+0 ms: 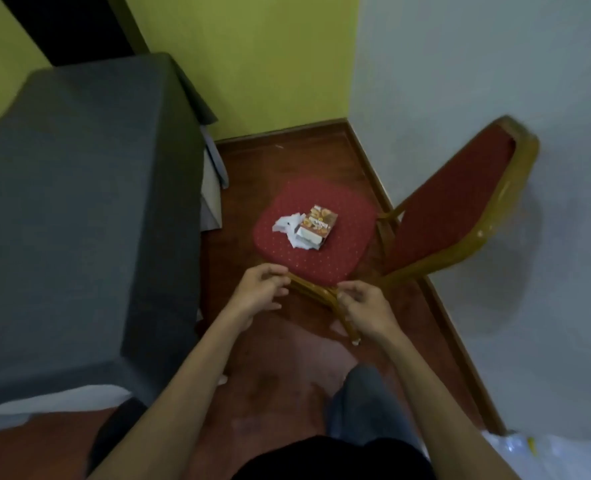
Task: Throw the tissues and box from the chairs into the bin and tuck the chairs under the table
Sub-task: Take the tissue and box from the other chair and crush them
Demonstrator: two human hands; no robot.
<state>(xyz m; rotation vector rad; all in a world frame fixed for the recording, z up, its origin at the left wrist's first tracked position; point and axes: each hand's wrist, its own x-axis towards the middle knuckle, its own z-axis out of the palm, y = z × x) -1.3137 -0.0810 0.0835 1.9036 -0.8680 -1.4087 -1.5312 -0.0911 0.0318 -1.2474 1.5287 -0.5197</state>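
A red padded chair (342, 223) with a gold frame stands in the room's corner, its back toward the white wall. On its seat lie crumpled white tissues (287, 225) and a small printed box (316, 225), touching each other. My left hand (261, 292) and my right hand (365, 308) hover side by side just in front of the seat's near edge, fingers loosely curled and apart, holding nothing. Neither hand touches the tissues or the box.
A table under a grey cloth (79, 209) fills the left side, close to the chair. Wood floor (287, 358) lies between us. A white plastic bag (546, 455) shows at the bottom right. My knee (359, 400) is below the hands.
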